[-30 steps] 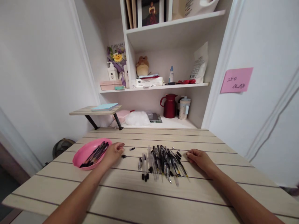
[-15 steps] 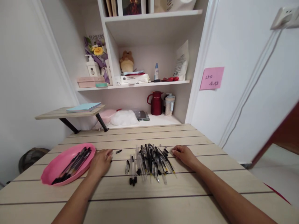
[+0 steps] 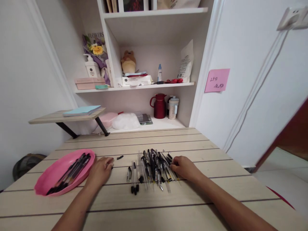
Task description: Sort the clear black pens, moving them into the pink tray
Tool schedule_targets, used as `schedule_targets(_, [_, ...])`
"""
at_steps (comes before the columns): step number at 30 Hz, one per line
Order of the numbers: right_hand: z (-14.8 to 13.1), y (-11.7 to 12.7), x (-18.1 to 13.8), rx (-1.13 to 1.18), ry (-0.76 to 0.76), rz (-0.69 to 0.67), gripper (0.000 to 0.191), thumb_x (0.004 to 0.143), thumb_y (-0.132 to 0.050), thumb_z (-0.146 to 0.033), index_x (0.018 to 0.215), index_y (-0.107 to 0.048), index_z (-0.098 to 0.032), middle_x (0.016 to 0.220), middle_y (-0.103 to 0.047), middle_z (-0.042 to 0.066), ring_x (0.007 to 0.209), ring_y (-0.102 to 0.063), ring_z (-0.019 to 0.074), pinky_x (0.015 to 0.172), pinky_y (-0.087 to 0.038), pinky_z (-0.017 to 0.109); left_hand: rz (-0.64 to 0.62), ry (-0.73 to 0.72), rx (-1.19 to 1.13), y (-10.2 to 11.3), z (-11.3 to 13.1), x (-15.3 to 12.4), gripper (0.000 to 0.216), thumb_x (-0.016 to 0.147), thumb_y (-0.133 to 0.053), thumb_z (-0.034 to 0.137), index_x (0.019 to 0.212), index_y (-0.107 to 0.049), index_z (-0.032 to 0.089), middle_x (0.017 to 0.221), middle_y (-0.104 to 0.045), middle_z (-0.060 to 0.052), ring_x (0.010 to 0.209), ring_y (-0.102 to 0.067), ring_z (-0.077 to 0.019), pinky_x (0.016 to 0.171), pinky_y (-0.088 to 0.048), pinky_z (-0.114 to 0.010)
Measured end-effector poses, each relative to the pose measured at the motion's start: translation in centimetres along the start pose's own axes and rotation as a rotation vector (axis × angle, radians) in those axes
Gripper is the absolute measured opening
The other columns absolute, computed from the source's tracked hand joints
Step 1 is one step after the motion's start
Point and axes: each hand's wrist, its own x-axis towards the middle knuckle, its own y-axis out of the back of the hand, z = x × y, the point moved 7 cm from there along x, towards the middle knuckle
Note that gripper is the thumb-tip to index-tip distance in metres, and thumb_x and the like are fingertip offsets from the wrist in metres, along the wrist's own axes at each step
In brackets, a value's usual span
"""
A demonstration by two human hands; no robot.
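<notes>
A loose pile of pen parts (image 3: 154, 168), with clear barrels, black caps and thin refills, lies mid-table. At its right edge my right hand (image 3: 184, 166) touches the outer parts with bent fingertips pressed together; what they pinch is hidden. My left hand (image 3: 101, 168) rests on the table, fingers loosely stretched, beside a pink tray (image 3: 40, 179). A small dark spot shows by its fingertips, too small to name. Several black pens (image 3: 72, 175) lie in the tray. A small black clip-like piece (image 3: 119, 157) sits alone between the left hand and the pile.
A small raised shelf (image 3: 48, 119) with blue paper (image 3: 81, 110) stands at the back left. Behind the table, a white shelf unit (image 3: 156, 85) holds a red jug (image 3: 159, 106), a cup (image 3: 173, 108) and a stuffed toy (image 3: 128, 62). A pink note (image 3: 217, 80) is on the right wall.
My right hand has moved left and slightly nearer to me, up to the pile's edge. The left hand stays beside the tray. The whole view has shifted a little.
</notes>
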Motion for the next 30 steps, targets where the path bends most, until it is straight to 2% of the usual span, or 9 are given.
schedule_targets(3, [-0.1,-0.1,0.2,-0.065,-0.017,0.01,0.015,0.067,-0.05,-0.025,0.063,-0.063,-0.017,0.067,-0.065,0.006,0.062,-0.055,0.0153,0.054,-0.031,0.023,0.015,-0.008,-0.023,0.0,0.0,0.0,0.027,0.073,-0.044,0.027,0.09,-0.062,0.017,0.094,-0.065,-0.007,0.09,-0.057,-0.0198,0.08,-0.041,-0.03])
schedule_targets(7, [0.3,-0.1,0.4,-0.008,-0.054,0.009,0.013,0.064,-0.05,-0.022,0.057,-0.06,-0.017,0.061,-0.064,0.005,0.059,-0.055,0.0144,0.052,-0.032,0.022,0.048,-0.02,-0.063,0.5,1.0,-0.1,0.026,0.074,-0.043,0.027,0.088,-0.063,0.017,0.093,-0.065,-0.007,0.09,-0.056,-0.0206,0.08,-0.04,-0.03])
schedule_targets(10, [1.0,-0.2,0.4,0.151,-0.107,-0.002,0.013,0.063,-0.05,-0.022,0.053,-0.056,-0.016,0.052,-0.06,0.002,0.05,-0.052,0.0117,0.047,-0.031,0.021,0.02,-0.03,-0.15,0.4,2.8,-0.5,0.025,0.076,-0.041,0.029,0.082,-0.063,0.018,0.085,-0.066,-0.006,0.083,-0.058,-0.0189,0.075,-0.041,-0.028])
schedule_targets(13, [2.0,-0.7,0.3,0.393,-0.202,-0.039,0.013,0.065,-0.047,-0.023,0.053,-0.049,-0.017,0.042,-0.054,-0.001,0.036,-0.043,0.0084,0.039,-0.027,0.02,-0.108,0.003,-0.167,-0.9,4.5,-1.0,0.024,0.075,-0.041,0.028,0.07,-0.061,0.017,0.066,-0.063,-0.003,0.064,-0.056,-0.0161,0.06,-0.038,-0.026])
schedule_targets(15, [2.5,-1.1,0.3,0.549,-0.234,-0.049,0.012,0.065,-0.046,-0.023,0.054,-0.046,-0.018,0.042,-0.055,-0.002,0.031,-0.039,0.0068,0.036,-0.025,0.02,-0.159,0.032,-0.134,-1.5,5.5,-1.3,0.021,0.073,-0.042,0.027,0.065,-0.059,0.017,0.06,-0.06,-0.002,0.06,-0.054,-0.0152,0.055,-0.035,-0.024])
schedule_targets(20, [2.8,-1.1,0.6,0.751,-0.226,-0.003,0.011,0.065,-0.05,-0.025,0.058,-0.044,-0.019,0.044,-0.055,-0.003,0.031,-0.04,0.0059,0.034,-0.025,0.019,-0.186,0.037,-0.122,-1.9,7.3,-1.3,0.015,0.072,-0.045,0.027,0.071,-0.058,0.019,0.068,-0.062,-0.002,0.064,-0.054,-0.0144,0.056,-0.032,-0.023])
schedule_targets(26, [2.5,-1.0,0.3,0.81,-0.251,-0.003,0.012,0.065,-0.052,-0.028,0.061,-0.046,-0.019,0.043,-0.052,-0.004,0.03,-0.037,0.0048,0.032,-0.022,0.018,-0.271,0.166,0.003,-3.3,7.8,-0.5,0.03,0.069,-0.048,0.046,0.064,-0.058,0.017,0.07,-0.064,-0.006,0.066,-0.057,-0.0196,0.053,-0.03,-0.025])
schedule_targets(30, [2.8,-0.9,0.2,0.844,-0.265,-0.003,0.013,0.065,-0.053,-0.028,0.06,-0.045,-0.019,0.042,-0.052,-0.004,0.029,-0.037,0.0046,0.031,-0.022,0.018,-0.295,0.172,0.035,-4.2,7.9,-0.3,0.024,0.067,-0.05,0.039,0.063,-0.059,0.018,0.07,-0.065,-0.007,0.065,-0.057,-0.0201,0.049,-0.028,-0.025])
